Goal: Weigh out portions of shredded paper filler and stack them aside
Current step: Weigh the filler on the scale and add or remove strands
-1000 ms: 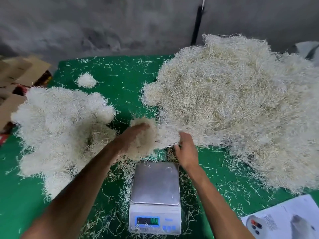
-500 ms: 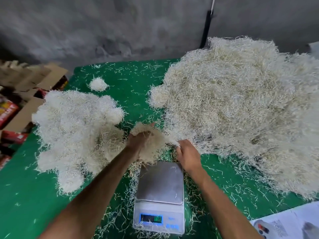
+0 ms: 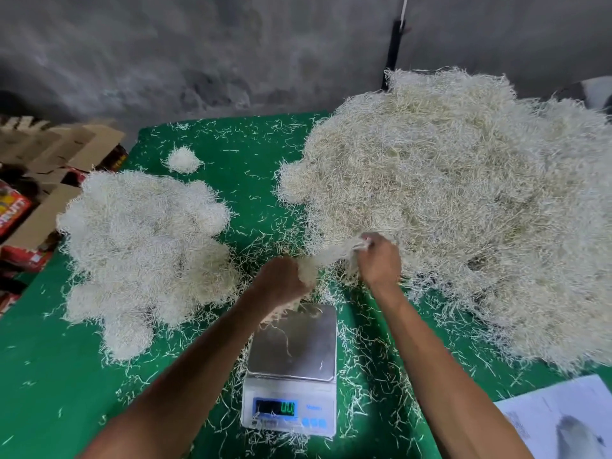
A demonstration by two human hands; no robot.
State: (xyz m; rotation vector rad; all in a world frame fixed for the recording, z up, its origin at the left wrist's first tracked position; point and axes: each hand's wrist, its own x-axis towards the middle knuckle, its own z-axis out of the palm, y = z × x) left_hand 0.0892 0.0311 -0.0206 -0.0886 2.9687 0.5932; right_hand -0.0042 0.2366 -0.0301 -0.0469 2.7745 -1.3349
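One tuft of shredded paper filler is stretched between both hands, just past the scale's twelve o'clock edge.

It looks featherlight, springy and tangled, so I'd bunch it from underneath rather than pinch strands, which shed. The left hand is curled round the clump; the right hand pinches strands at the edge of the big loose heap at two o'clock. Weighed portions sit at ten o'clock on the green counter. The scale pan holds only stray wisps.
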